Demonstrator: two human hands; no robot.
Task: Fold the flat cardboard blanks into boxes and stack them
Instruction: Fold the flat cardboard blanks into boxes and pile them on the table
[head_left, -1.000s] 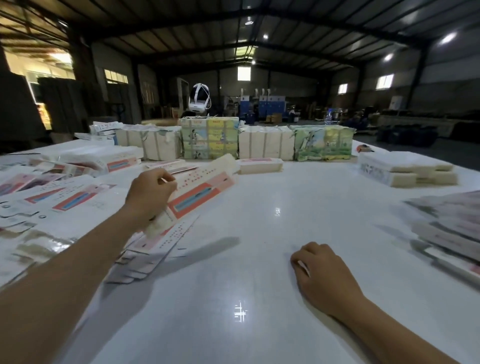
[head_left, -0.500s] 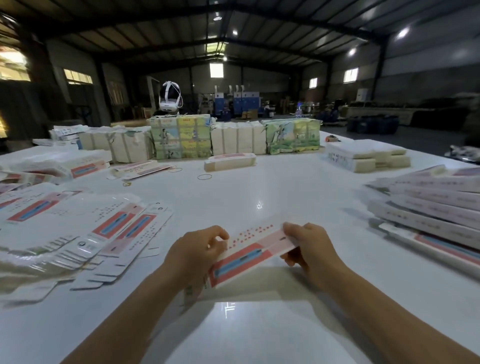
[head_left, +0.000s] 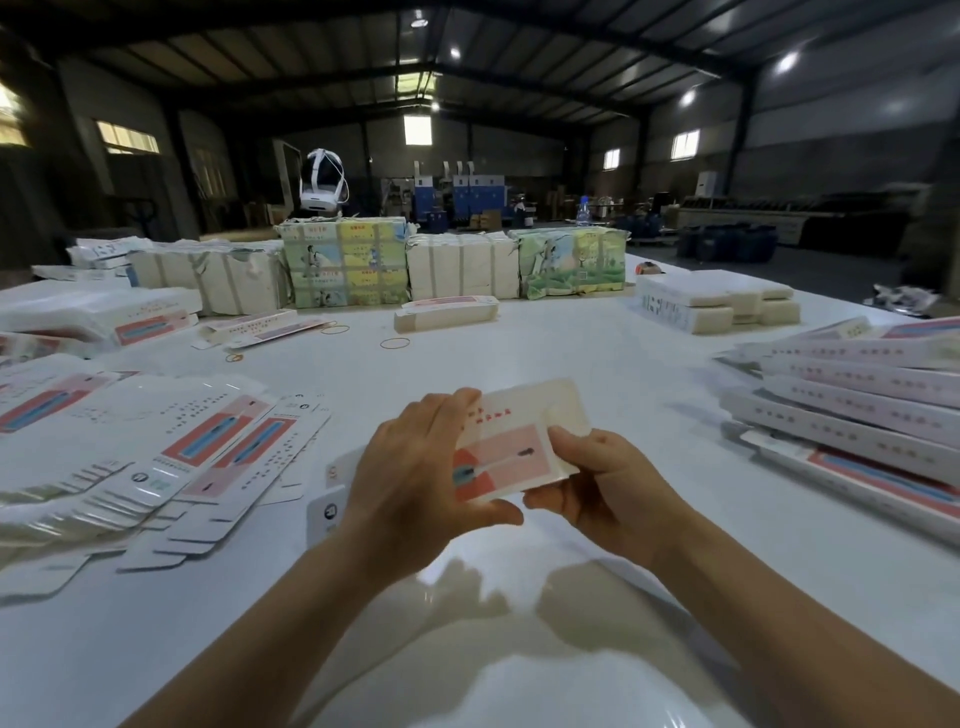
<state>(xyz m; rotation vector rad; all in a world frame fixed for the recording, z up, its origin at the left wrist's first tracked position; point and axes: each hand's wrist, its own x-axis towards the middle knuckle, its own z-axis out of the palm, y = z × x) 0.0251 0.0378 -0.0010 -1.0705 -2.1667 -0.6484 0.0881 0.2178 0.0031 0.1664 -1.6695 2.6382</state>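
Head view: we hold one cardboard blank (head_left: 511, 448) above the table (head_left: 597, 358), left hand (head_left: 415, 483) and right hand (head_left: 605, 493) both gripping it mid-fold, finished boxes (head_left: 852, 410) stacked to its right, many flat blanks (head_left: 156, 447) unfolded to its left.

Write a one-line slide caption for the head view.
Both hands, left hand and right hand, hold a cardboard blank above the white table, flat blanks left, folded boxes right.
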